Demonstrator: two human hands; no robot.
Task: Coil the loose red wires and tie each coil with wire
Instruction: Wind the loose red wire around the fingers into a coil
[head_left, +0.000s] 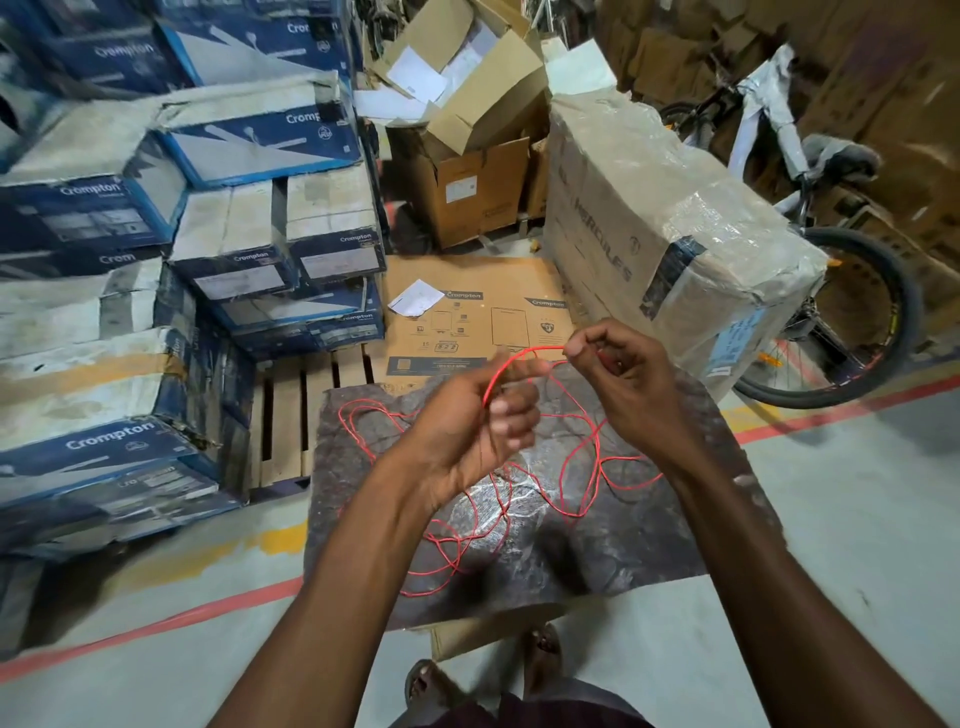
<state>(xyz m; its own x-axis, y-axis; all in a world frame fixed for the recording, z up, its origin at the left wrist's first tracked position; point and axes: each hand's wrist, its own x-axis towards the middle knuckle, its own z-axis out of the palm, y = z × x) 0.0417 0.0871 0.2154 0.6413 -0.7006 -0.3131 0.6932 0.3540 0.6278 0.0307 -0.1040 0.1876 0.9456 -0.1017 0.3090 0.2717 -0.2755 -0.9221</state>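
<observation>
Stacks of blue and white boxes (171, 218) fill the left side of the frame, some with crushed corners. Just right of them, at centre left, lies a wooden pallet (291, 415). A grey mat (639, 551) is spread on the floor (841, 519) in the middle of the frame, and its far edge overlaps the pallet.

The red wires (498, 499) lie in a loose tangle across the mat, from its left edge to below the right wrist. One strand (540, 349) rises from the tangle and arcs between the two hands.

The left hand (467, 431) is raised over the middle of the mat with its palm turned inward. Its fingers are curled round the strand, which comes out above its thumb. Up and to the right, the right hand (618, 374) pinches the other end of that arc between thumb and fingertips, its other fingers bent in.

Beyond the hands a flat cardboard sheet (498, 317) lies on the pallet with a slip of paper (415, 299) on it. Behind the sheet stands an open carton (467, 176). A large plastic-wrapped box (649, 218) leans at centre right, and a bicycle (841, 312) stands behind it at the right edge. Two sandalled feet (431, 680) show at the bottom centre.
</observation>
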